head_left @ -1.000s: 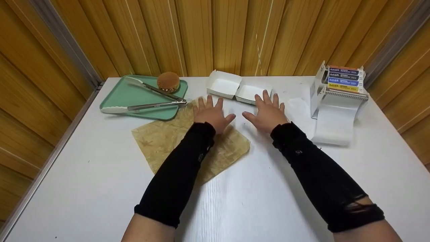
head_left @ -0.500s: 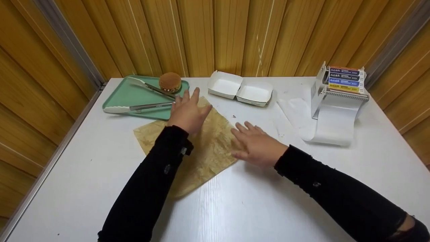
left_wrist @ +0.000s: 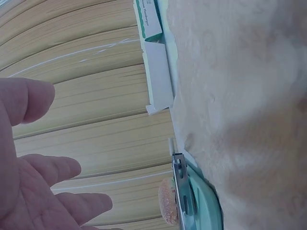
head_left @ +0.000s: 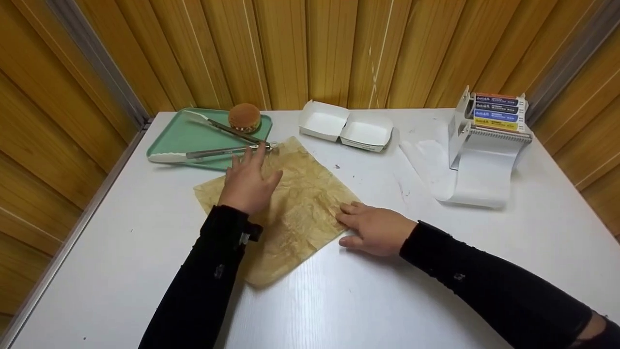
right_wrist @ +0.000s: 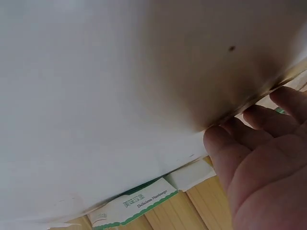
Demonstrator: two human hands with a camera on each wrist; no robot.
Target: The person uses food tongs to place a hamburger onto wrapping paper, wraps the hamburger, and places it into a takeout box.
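A creased sheet of brown paper (head_left: pixel 302 203) lies flat on the white table, one corner toward the tray. Over its left part is my left hand (head_left: pixel 247 186), fingers spread, fingertips close to the hinge end of the tongs (head_left: pixel 220 152). In the left wrist view that hand (left_wrist: pixel 43 187) stands off the paper (left_wrist: pixel 230 96), holding nothing. My right hand (head_left: pixel 378 230) rests its fingertips at the paper's right corner, thumb apart on the table side. The right wrist view shows its fingers (right_wrist: pixel 223 143) along the paper's edge, not curled round it.
A green tray (head_left: pixel 179 138) at the back left bears the tongs and a hamburger (head_left: pixel 244 118). An open white burger box (head_left: pixel 322 122) stands at the back middle. At the right is a label dispenser (head_left: pixel 489 131) with a white strip (head_left: pixel 484 179) hanging out. Wooden panels (head_left: pixel 334 53) enclose the table.
Both hands have drawn back from near the box. The left has moved left and nearer me over the paper; the right has come down to the paper's right corner.
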